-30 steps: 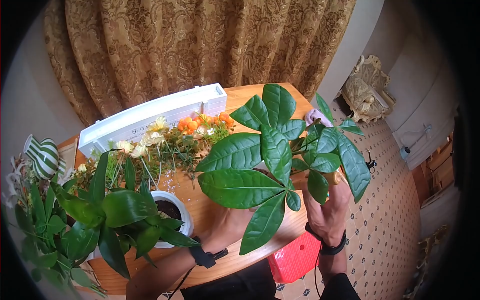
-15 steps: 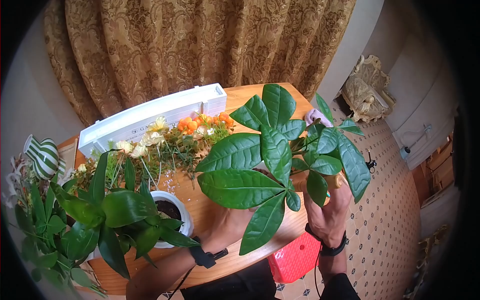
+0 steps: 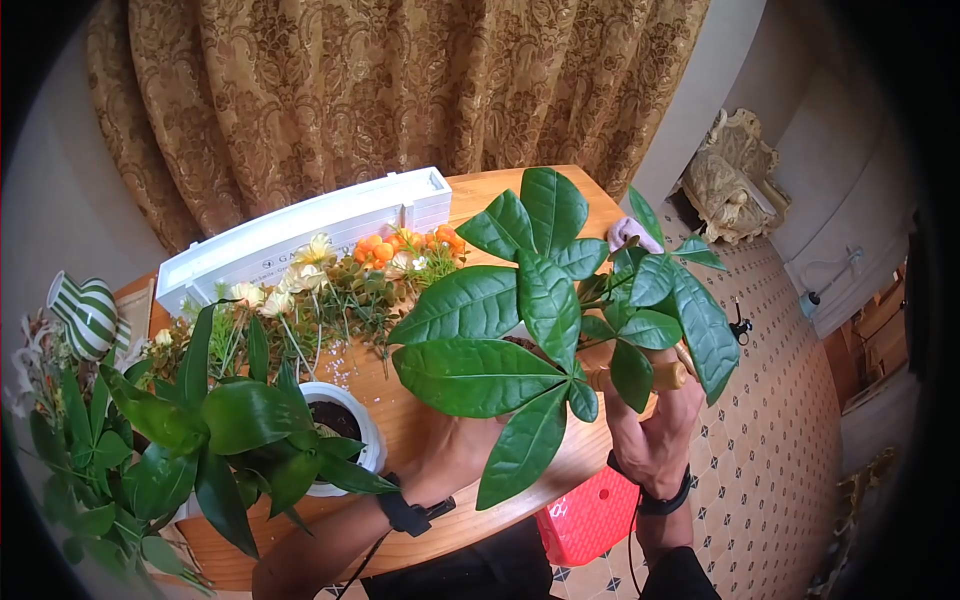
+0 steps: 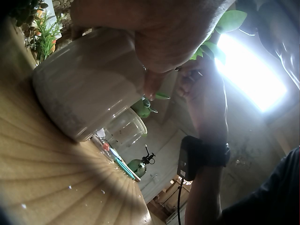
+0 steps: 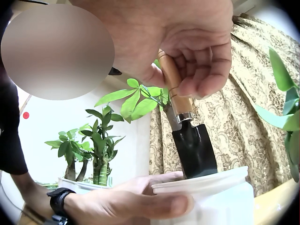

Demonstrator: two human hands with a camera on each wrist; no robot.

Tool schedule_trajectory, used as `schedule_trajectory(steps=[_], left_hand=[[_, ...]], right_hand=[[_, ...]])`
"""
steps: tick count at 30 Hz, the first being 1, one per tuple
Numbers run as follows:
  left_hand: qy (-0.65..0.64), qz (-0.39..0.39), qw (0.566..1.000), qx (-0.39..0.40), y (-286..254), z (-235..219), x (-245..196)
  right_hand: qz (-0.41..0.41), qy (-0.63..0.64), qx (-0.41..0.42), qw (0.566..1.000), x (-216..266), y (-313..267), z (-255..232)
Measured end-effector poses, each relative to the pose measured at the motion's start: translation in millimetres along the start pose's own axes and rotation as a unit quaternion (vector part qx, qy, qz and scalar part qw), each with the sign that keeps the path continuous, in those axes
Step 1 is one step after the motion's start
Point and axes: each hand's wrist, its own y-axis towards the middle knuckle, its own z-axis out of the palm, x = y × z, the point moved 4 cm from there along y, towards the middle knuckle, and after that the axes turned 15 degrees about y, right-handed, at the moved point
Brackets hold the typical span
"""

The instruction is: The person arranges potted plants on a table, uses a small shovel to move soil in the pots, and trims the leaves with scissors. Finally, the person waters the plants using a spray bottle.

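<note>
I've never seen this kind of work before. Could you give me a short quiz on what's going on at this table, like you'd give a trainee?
1. Which holds the trowel?
A) the left hand
B) the right hand
C) neither hand

2. True or false: the left hand grips the white pot at which the trowel's blade points.

3. Fill in the blank: the striped vase on the far left of the head view is white and ____.

Key: 1. B; 2. True; 3. green

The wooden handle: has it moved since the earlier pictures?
Yes: in the head view, the wooden handle sits slightly lower, nearer the red stool.
</note>
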Motion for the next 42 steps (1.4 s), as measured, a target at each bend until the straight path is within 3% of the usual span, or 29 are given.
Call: schedule_trajectory(steps=[1,2,4,8,10,11,13,16,19,22,25,28,29,31,34,35,37,38,40,41,42], left_hand=[[0.010,0.001,1.000,-0.005,2,0,-1],[0.299,0.092,0.949,-0.025,7,-2,-13],[0.559,0.175,0.809,-0.044,8,3,-19],[0.622,0.204,0.751,-0.083,8,3,-16],[0.645,0.206,0.731,-0.080,8,4,-17],[0.583,0.187,0.787,-0.076,9,2,-16],[0.516,0.166,0.837,-0.071,10,0,-14],[0.580,0.181,0.791,-0.079,10,0,-8],[0.670,0.211,0.706,-0.092,7,2,-10],[0.656,0.202,0.722,-0.087,6,3,-14],[0.703,0.220,0.669,-0.099,6,6,-18],[0.632,0.204,0.741,-0.106,7,3,-14],[0.696,0.172,0.691,-0.090,10,0,2],[0.756,0.140,0.636,-0.073,12,2,1],[0.675,0.210,0.696,-0.123,7,3,-3],[0.798,0.176,0.569,-0.090,9,-1,22],[0.894,0.136,0.423,-0.055,10,-1,25],[0.876,0.211,0.426,-0.080,3,1,16],[0.852,0.285,0.427,-0.106,-1,6,2],[0.818,0.255,0.507,-0.093,0,4,1],[0.798,0.238,0.546,-0.086,2,4,0]], right_hand=[[-0.002,0.008,-0.001,1.000,1,1,0],[-0.002,0.008,-0.001,1.000,2,0,0],[0.003,-0.008,-0.007,1.000,3,-1,0],[-0.032,-0.036,-0.002,0.999,7,-1,-1],[0.046,0.093,-0.016,0.994,-2,-7,-3],[0.046,0.093,-0.016,0.994,-4,-8,-3],[0.049,0.107,-0.027,0.993,-6,-9,-4],[0.027,0.073,-0.024,0.997,0,-1,-3],[0.000,0.035,-0.021,0.999,3,0,-2],[-0.025,0.038,-0.016,0.999,3,-1,-2],[-0.012,0.060,-0.010,0.998,4,-3,-2],[-0.002,0.093,-0.020,0.996,2,-6,-4],[-0.003,0.093,-0.020,0.995,1,-6,-4],[-0.022,0.112,-0.012,0.993,1,-6,-6],[0.005,0.101,-0.025,0.995,2,-6,-6],[0.005,0.101,-0.025,0.995,2,-7,-6],[0.015,0.102,-0.027,0.994,1,-7,-6],[0.015,0.102,-0.027,0.994,1,-8,-6],[0.014,0.100,-0.016,0.995,1,-8,-6],[0.013,0.100,-0.016,0.995,1,-8,-6],[0.013,0.101,-0.021,0.995,1,-8,-6]])
